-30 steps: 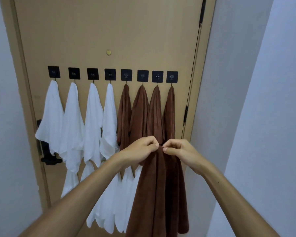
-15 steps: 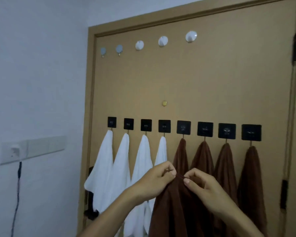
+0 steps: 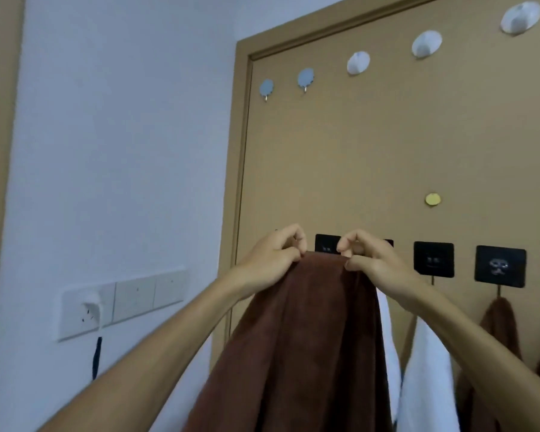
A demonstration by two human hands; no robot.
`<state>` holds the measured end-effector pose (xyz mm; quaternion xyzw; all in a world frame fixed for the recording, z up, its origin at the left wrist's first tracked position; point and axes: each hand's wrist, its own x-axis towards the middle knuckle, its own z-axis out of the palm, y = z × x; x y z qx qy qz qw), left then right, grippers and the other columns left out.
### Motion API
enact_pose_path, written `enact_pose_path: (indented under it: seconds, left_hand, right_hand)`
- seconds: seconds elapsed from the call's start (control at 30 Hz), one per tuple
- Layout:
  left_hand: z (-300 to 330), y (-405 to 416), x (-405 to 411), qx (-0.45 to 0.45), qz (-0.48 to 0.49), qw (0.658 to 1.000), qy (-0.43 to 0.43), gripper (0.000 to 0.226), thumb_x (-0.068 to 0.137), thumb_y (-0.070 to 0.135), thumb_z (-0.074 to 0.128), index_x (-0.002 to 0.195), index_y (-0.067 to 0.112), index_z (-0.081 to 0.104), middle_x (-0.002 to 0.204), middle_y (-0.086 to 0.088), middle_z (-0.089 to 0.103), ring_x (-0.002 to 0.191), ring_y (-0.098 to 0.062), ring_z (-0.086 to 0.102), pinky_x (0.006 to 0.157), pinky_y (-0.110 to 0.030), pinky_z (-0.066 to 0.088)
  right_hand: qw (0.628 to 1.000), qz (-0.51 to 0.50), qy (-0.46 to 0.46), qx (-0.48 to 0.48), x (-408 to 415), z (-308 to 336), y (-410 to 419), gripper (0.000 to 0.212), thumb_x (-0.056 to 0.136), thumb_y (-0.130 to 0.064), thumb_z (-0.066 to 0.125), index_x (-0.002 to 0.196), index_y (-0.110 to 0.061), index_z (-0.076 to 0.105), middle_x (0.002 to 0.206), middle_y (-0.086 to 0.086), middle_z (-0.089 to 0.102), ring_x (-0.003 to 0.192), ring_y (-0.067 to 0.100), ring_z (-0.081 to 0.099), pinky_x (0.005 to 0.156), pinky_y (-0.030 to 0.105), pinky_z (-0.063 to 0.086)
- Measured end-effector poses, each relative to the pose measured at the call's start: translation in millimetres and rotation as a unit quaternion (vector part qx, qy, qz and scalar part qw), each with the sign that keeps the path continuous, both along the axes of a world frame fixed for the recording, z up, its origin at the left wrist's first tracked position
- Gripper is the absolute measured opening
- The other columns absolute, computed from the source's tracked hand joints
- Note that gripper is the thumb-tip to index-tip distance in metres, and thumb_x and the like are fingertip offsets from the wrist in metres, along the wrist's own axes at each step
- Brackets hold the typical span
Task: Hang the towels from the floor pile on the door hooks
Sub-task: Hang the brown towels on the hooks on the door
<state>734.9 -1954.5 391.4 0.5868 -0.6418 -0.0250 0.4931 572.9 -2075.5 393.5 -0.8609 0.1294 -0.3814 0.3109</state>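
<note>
Up against the tan wooden door [image 3: 387,145], both hands hold one dark brown terry towel [image 3: 303,338] raised in front of the row of square black adhesive hooks [image 3: 433,259]. The left hand [image 3: 273,260] pinches the towel's top edge at its left end, fingers curled over the hem; the right hand [image 3: 367,260] pinches the same edge a little to the right, thumb and fingers closed on the cloth, so a short stretch of hem is pulled taut between them. The rest of the towel hangs straight down, covering part of a white towel [image 3: 427,378] already on a hook; another brown towel [image 3: 501,332] hangs further right. Above, a line of round white and grey hooks [image 3: 427,43] stands bare along the door's upper part. The step in hand seems to be carrying this towel up to a free hook, the black row looking taken where it can be seen. The next move probably calls for lifting the taut hem higher still, setting it over one round hook's prong, then letting go only once the cloth has caught. A wall socket panel [image 3: 122,302] sits to the left.
</note>
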Motion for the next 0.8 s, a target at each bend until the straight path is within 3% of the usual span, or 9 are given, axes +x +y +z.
enact_pose_path:
  seconds: [0.1,0.23,0.4,0.5,0.57,0.67,0.73,0.8]
  left_hand:
    - [28.2,-15.3,42.4,-0.030,0.030,0.996,-0.075,0.024,0.084,0.004,0.042,0.073,0.023,0.052,0.069,0.008,0.052,0.061,-0.006,0.042,0.062,-0.024,0.033]
    - [61.0,-44.3,85.6,-0.122,0.084,0.978,-0.145,0.016,0.084,0.005,0.045,0.078,0.015,0.055,0.066,0.011,0.054,0.058,0.004,0.045,0.056,-0.009,0.033]
    - [93.7,-85.5,127.2,-0.241,0.158,0.941,-0.176,0.012,0.081,0.001,0.049,0.081,0.009,0.058,0.083,0.002,0.061,0.076,-0.010,0.049,0.067,-0.017,0.035]
    - [112.2,-110.5,146.9,-0.262,0.189,0.919,-0.225,0.013,0.079,0.000,0.049,0.085,0.009,0.057,0.091,-0.003,0.058,0.086,-0.015,0.049,0.072,-0.018,0.033]
    - [129.0,-126.0,160.9,-0.271,0.213,0.908,-0.238,0.016,0.080,0.000,0.048,0.088,0.010,0.057,0.096,-0.005,0.057,0.091,-0.017,0.050,0.073,-0.016,0.030]
    - [160.2,-146.7,180.6,-0.296,0.243,0.895,-0.229,0.019,0.081,0.001,0.046,0.093,0.009,0.058,0.100,-0.005,0.056,0.094,-0.019,0.050,0.074,-0.015,0.030]
    - [179.6,-159.9,192.7,-0.306,0.253,0.892,-0.217,0.021,0.082,0.001,0.045,0.096,0.008,0.059,0.101,-0.005,0.055,0.096,-0.018,0.050,0.075,-0.015,0.031]
    - [198.7,-173.3,204.2,-0.318,0.256,0.888,-0.212,0.022,0.082,0.001,0.044,0.097,0.007,0.060,0.103,-0.006,0.057,0.098,-0.019,0.051,0.079,-0.015,0.032]
  right_hand:
    - [0.998,-0.033,-0.023,-0.050,43.3,28.1,-16.2,0.029,0.082,0.006,0.051,0.075,-0.021,0.055,0.068,-0.009,0.053,0.062,0.005,0.045,0.058,0.016,0.034]
    - [0.984,-0.095,-0.064,-0.139,93.7,63.1,-41.8,0.031,0.085,0.002,0.053,0.072,-0.026,0.061,0.067,-0.011,0.057,0.054,-0.005,0.047,0.054,0.008,0.035]
    - [0.952,-0.161,-0.096,-0.243,147.6,104.3,-69.7,0.025,0.083,0.000,0.053,0.078,-0.020,0.068,0.071,-0.012,0.060,0.062,-0.007,0.052,0.057,0.005,0.037]
    - [0.921,-0.192,-0.081,-0.329,173.0,134.5,-85.9,0.023,0.083,0.001,0.049,0.087,-0.012,0.068,0.096,0.004,0.064,0.088,0.012,0.056,0.070,0.012,0.032]
    - [0.902,-0.208,-0.095,-0.365,188.3,154.7,-97.1,0.025,0.084,0.002,0.046,0.090,-0.009,0.067,0.103,0.008,0.060,0.099,0.020,0.055,0.073,0.012,0.029]
    - [0.880,-0.226,-0.130,-0.397,213.5,182.8,-112.1,0.025,0.087,0.003,0.043,0.096,-0.005,0.065,0.109,0.011,0.056,0.104,0.024,0.053,0.080,0.015,0.032]
    - [0.863,-0.243,-0.136,-0.421,230.0,199.8,-121.3,0.026,0.088,0.004,0.042,0.102,-0.003,0.063,0.113,0.012,0.053,0.107,0.027,0.051,0.091,0.027,0.040]
    - [0.835,-0.275,-0.133,-0.458,245.5,215.7,-129.9,0.026,0.086,0.006,0.041,0.104,0.000,0.060,0.116,0.013,0.051,0.107,0.029,0.049,0.091,0.036,0.042]
